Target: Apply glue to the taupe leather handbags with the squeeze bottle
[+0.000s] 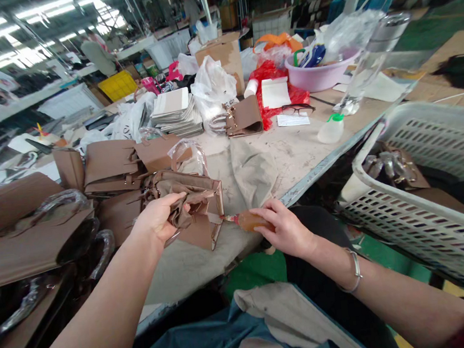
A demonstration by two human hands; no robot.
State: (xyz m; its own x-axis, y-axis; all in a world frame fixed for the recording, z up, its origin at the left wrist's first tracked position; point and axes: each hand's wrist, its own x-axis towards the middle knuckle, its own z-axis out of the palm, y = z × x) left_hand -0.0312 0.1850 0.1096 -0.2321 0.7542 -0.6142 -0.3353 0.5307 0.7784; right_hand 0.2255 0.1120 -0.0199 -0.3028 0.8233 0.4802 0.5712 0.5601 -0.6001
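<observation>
Pressing an amber applicator (251,220) to the near corner of a tan handbag (199,200).
My right hand (286,229) is clamping around the amber applicator, red tip touching the bag's near right corner. My left hand (159,218) is gripping the tan handbag by its folded top, just left of the tip, at the table (255,160) edge. I'm judging the next move needs a steady tip along that edge. More bags (109,163) are lying far left.

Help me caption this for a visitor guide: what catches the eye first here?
The left hand grips a tan handbag over the table, while the right hand holds an amber tool to its corner. More tan bags pile up at left; a white slatted basket stands at right.
</observation>
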